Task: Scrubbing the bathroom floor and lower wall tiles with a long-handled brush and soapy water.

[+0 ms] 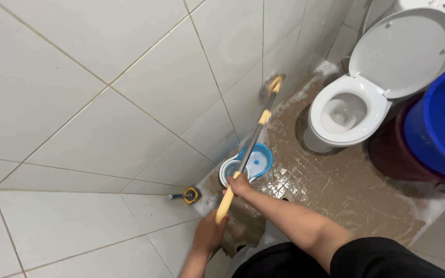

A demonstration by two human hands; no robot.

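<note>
On wet floor: 2 hands [239, 184] grip 1 mop [248, 154]

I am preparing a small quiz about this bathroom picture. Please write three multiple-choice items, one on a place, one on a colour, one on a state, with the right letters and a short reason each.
1. Where does the head of the long-handled brush touch?
A. the tiled wall
B. the toilet seat
C. the large bucket

2. What colour is the large bucket beside the toilet?
A. green
B. blue
C. white

3. In what state is the toilet lid?
A. shut
B. taken off
C. raised

Answers:
1 A: the brush head presses against the white tiled wall, while the left hand and right hand grip the handle.
2 B: the bucket's wall is plainly blue.
3 C: the lid stands up and the bowl is open.
</note>
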